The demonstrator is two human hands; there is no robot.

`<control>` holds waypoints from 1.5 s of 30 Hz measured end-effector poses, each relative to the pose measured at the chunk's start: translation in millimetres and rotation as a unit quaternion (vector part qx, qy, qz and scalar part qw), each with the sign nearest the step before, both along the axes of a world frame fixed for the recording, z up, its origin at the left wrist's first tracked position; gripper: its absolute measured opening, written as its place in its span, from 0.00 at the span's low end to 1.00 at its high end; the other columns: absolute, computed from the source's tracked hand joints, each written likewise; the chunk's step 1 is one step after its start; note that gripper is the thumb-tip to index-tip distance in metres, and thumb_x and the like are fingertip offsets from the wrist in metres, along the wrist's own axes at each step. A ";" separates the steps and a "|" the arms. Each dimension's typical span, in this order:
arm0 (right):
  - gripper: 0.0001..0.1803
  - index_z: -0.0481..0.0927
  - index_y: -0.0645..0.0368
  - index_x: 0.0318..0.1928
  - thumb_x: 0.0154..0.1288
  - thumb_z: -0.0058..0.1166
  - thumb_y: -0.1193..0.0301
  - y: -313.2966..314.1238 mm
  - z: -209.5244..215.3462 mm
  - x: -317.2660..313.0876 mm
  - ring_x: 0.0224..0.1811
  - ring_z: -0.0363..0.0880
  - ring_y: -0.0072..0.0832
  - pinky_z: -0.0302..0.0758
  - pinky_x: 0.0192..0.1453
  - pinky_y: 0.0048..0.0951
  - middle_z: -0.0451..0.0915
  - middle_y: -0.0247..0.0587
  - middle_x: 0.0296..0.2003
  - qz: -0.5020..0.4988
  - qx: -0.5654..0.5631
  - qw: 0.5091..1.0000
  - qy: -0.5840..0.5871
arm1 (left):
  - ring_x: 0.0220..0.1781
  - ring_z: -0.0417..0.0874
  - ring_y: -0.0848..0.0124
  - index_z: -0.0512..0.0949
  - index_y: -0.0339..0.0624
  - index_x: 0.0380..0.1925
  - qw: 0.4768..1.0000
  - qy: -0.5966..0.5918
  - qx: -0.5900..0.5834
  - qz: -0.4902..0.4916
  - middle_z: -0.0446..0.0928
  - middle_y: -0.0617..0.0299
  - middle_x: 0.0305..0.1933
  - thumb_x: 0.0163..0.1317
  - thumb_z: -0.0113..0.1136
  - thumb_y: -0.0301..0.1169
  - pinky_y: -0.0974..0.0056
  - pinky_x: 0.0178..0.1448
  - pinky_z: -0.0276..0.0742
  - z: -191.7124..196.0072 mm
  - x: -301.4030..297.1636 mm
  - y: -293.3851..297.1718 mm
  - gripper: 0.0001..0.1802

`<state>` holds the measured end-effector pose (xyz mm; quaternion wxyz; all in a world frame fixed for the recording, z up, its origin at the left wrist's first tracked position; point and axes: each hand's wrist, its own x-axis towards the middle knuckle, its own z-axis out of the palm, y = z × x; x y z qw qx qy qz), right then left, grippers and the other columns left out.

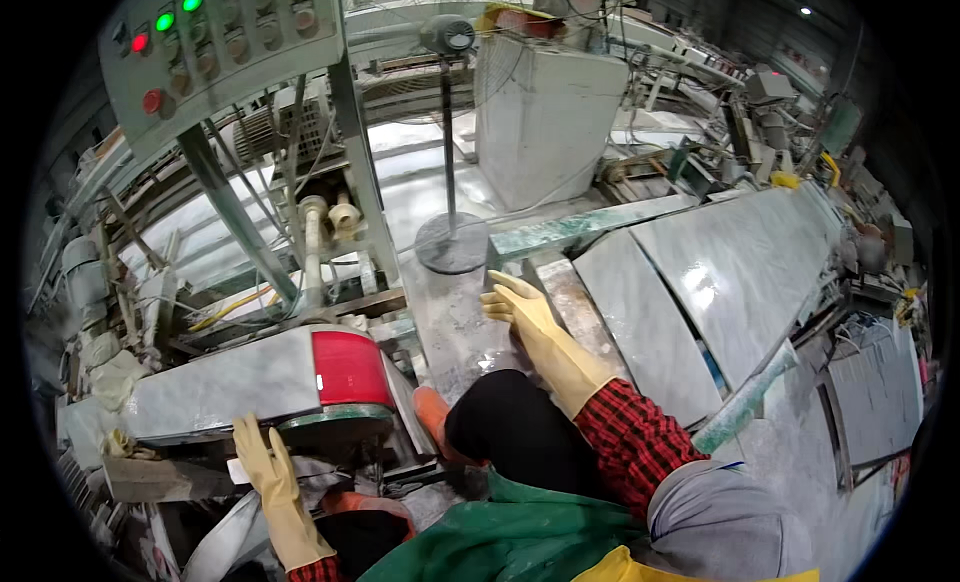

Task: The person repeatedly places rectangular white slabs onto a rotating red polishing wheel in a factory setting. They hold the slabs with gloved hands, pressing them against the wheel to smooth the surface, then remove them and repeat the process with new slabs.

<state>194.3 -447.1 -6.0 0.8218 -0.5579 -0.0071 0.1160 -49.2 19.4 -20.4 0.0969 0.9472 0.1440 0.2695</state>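
My right hand [522, 307], in a yellow rubber glove, lies flat with fingers spread on the near edge of a narrow grey stone strip [575, 312], holding nothing. At two o'clock from it, wide polished marble slabs [740, 267] slope away, leaving little free room there. My left hand [262, 452], gloved too, presses open against the lower rim of the machine's grey housing with its red guard [348, 367]. A wet, pale floor [420, 177] opens at twelve o'clock around a fan stand [450, 244], below a control panel [215, 37].
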 end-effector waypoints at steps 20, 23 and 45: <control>0.31 0.81 0.58 0.55 0.53 0.64 0.55 -280.1 33.0 -67.0 0.49 0.86 0.43 0.81 0.51 0.41 0.86 0.51 0.45 -0.116 -0.677 0.717 0.121 | 0.76 0.59 0.39 0.67 0.42 0.70 0.993 -0.006 -0.109 0.042 0.60 0.38 0.75 0.75 0.51 0.35 0.47 0.77 0.55 13.4 2.7 -10.4 0.26; 0.34 0.80 0.66 0.55 0.59 0.61 0.49 -257.7 55.5 -85.7 0.50 0.85 0.47 0.80 0.52 0.41 0.85 0.58 0.46 -0.048 -0.594 0.797 0.100 | 0.76 0.58 0.40 0.66 0.41 0.70 0.993 -0.006 -0.113 0.038 0.59 0.38 0.75 0.76 0.50 0.37 0.47 0.78 0.54 11.2 -3.9 -6.4 0.26; 0.29 0.83 0.65 0.49 0.61 0.62 0.49 -171.4 75.6 -127.1 0.42 0.86 0.40 0.77 0.48 0.38 0.86 0.51 0.38 0.063 -0.702 0.705 0.077 | 0.78 0.57 0.47 0.67 0.46 0.71 0.990 -0.015 -0.135 0.049 0.61 0.44 0.76 0.76 0.49 0.40 0.51 0.79 0.54 5.1 -0.6 2.1 0.26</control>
